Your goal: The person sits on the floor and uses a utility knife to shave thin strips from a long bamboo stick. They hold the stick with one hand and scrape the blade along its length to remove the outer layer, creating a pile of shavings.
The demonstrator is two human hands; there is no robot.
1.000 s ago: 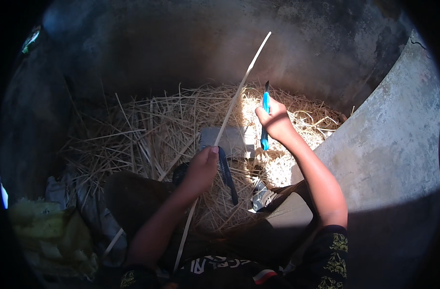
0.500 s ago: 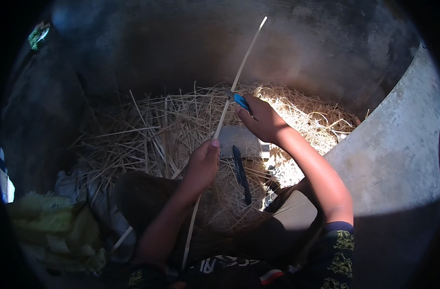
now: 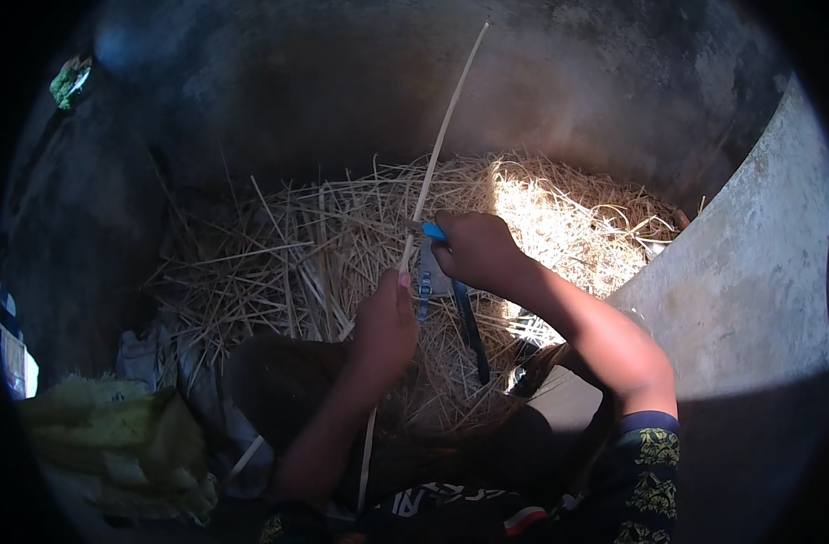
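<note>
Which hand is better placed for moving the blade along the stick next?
Likely the right hand: it holds the blue-handled cutter at the pale stick, while the left hand grips that stick.

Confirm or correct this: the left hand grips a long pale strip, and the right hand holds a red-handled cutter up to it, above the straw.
The colour is wrong: the head view shows a blue-handled cutter in the right hand. The left hand does grip the long pale strip, above the straw.
</note>
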